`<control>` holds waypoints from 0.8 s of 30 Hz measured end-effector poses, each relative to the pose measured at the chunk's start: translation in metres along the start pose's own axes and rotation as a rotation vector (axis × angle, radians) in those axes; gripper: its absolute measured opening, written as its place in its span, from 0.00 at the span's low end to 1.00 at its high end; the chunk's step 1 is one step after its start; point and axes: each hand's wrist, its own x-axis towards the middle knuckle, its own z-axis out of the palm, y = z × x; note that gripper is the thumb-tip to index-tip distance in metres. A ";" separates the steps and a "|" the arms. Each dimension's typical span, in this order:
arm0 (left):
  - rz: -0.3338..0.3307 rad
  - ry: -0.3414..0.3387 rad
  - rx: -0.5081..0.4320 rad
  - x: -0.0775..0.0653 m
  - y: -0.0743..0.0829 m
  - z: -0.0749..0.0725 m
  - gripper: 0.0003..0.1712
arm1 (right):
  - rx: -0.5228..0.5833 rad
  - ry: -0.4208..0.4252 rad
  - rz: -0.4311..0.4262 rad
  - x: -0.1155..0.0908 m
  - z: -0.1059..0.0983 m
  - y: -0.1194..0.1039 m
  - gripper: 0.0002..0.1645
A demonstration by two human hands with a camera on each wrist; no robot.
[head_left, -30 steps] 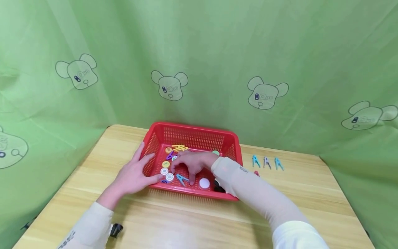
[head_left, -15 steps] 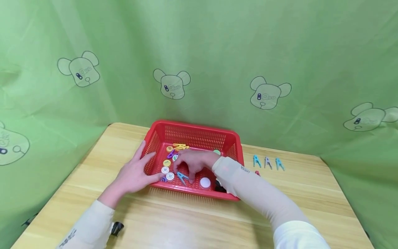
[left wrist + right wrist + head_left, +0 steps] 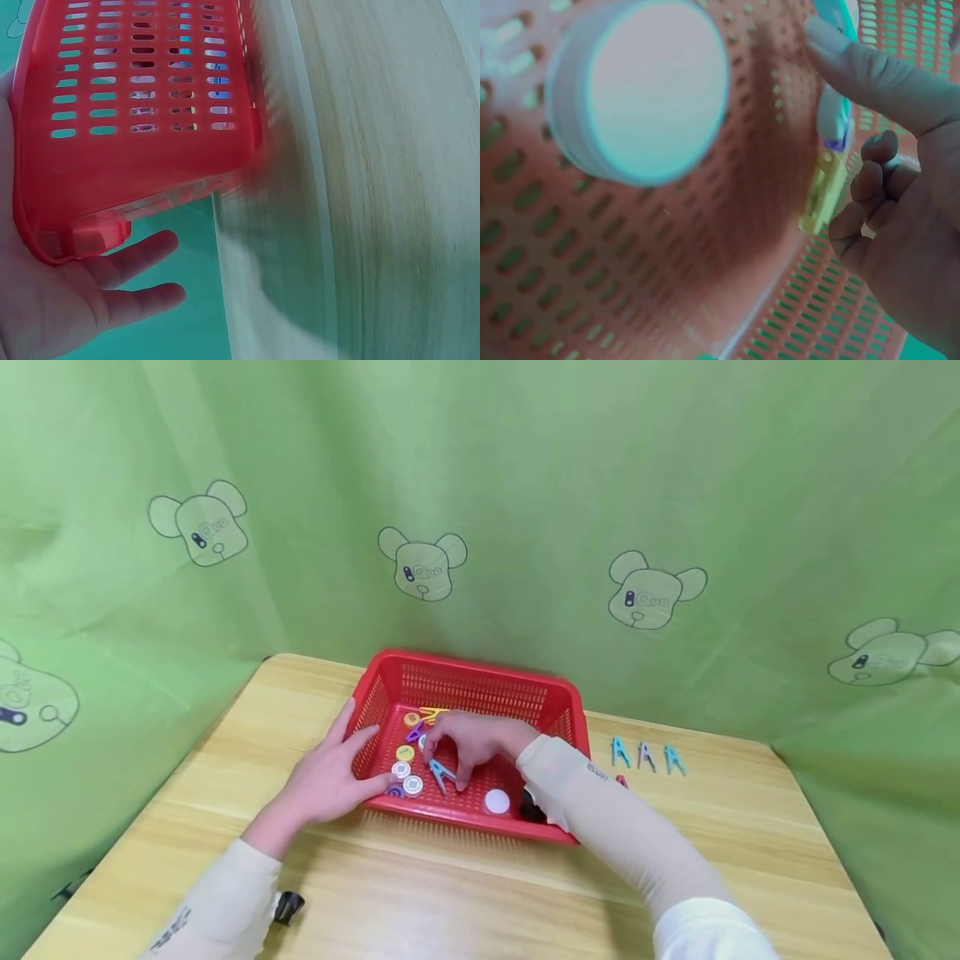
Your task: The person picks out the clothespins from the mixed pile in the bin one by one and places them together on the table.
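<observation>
A red plastic basket (image 3: 480, 667) holds several round caps and clothespins. My left hand (image 3: 324, 781) grips its left rim near the front corner, with the thumb inside. In the left wrist view two fingers (image 3: 142, 304) stick out below the rim on the outer side. My right hand (image 3: 472, 745) reaches into the basket and pinches a blue clothespin (image 3: 441, 774) between thumb and fingers. White caps (image 3: 412, 786), a yellow cap (image 3: 405, 752) and a purple clothespin (image 3: 415, 732) lie to its left. A larger white cap (image 3: 656, 94) lies near the right wrist.
Three clothespins stand in a row on the wooden table (image 3: 720, 827) right of the basket, one of them a blue clothespin (image 3: 620, 752). Close by, a red clothespin (image 3: 622, 781) is partly hidden by the right sleeve. A green curtain (image 3: 525, 485) hangs behind the table.
The blue clothespin has moved away from the basket's front wall with my right hand, its prongs now farther back. My left hand keeps its place on the rim. The view has shifted slightly.
</observation>
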 end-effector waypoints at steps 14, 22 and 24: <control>-0.016 -0.008 -0.008 -0.003 0.004 0.000 0.51 | 0.181 0.102 -0.015 -0.012 -0.019 0.005 0.31; -0.020 -0.027 -0.016 -0.005 0.003 -0.002 0.56 | 0.257 0.181 0.079 -0.032 -0.030 0.006 0.32; -0.030 -0.031 -0.020 -0.005 0.002 -0.005 0.60 | 0.245 0.204 0.085 -0.039 -0.035 0.007 0.33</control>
